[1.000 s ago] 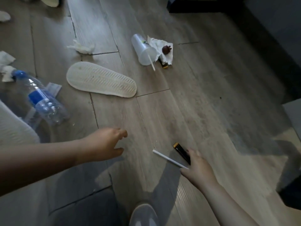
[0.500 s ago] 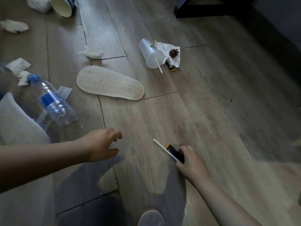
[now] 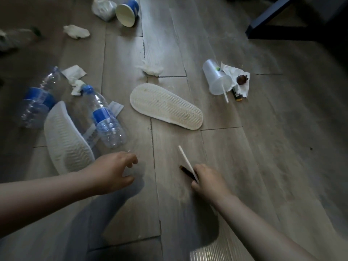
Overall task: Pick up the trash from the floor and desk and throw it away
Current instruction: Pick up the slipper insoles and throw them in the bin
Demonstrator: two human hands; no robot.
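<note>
A thin white straw (image 3: 185,159) and a small dark oblong object (image 3: 186,171) sit together in the right hand (image 3: 207,180), low over the grey wood-plank floor (image 3: 263,147) in the near middle of the view. The straw is straight and plain and points away from the fingers towards the upper left. The dark object lies just beneath it, with only its far end showing, too blurred to make out. The right hand's fingers are curled round both pieces; whether either one touches the planks cannot be told.

The left hand (image 3: 113,171) hovers well apart to the left, fingers loosely bent, holding nothing.

Beyond the hands a white ribbed slipper sole (image 3: 165,106) lies flat, face down. A second white slipper (image 3: 66,142) lies just beyond the left hand, beside a clear plastic bottle with a blue label and cap (image 3: 105,117). A second clear blue-labelled bottle (image 3: 37,98) lies further left, with torn white paper scraps (image 3: 75,78) between the two bottles.

To the far right a clear plastic cup (image 3: 216,80) lies on its side with a straw poking out, touching a crumpled white napkin (image 3: 243,85) that bears a dark round lump (image 3: 242,79). A crumpled white tissue (image 3: 151,68) lies beyond the flat sole. At the top a blue paper cup (image 3: 128,12) lies tipped over.
</note>
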